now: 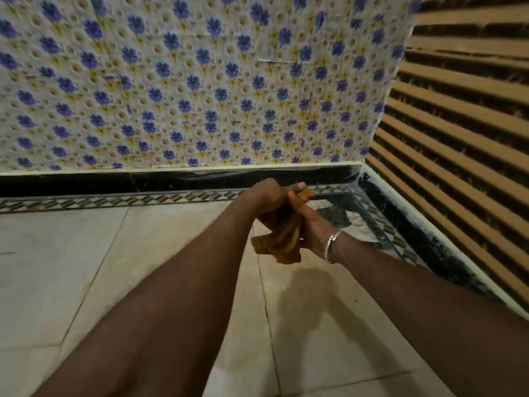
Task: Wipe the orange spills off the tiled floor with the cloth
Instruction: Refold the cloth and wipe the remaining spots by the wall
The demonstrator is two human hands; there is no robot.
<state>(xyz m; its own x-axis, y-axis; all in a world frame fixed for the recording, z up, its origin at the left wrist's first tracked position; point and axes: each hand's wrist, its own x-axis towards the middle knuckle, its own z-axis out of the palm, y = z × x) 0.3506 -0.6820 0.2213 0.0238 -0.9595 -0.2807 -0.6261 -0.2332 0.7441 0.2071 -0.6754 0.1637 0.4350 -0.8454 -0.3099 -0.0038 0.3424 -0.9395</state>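
Left hand (264,196), right hand (310,222) clutch cloth (282,245), apparently bunched, above floor (128,253).

cloth (282,242) | orange-brown, bunched (lower end hanging) | held above pale tiled floor (71,267)

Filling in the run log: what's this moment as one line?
left hand: grips cloth | right hand: grips cloth | cloth: orange-stained, bunched between both hands | held above floor, not wiping
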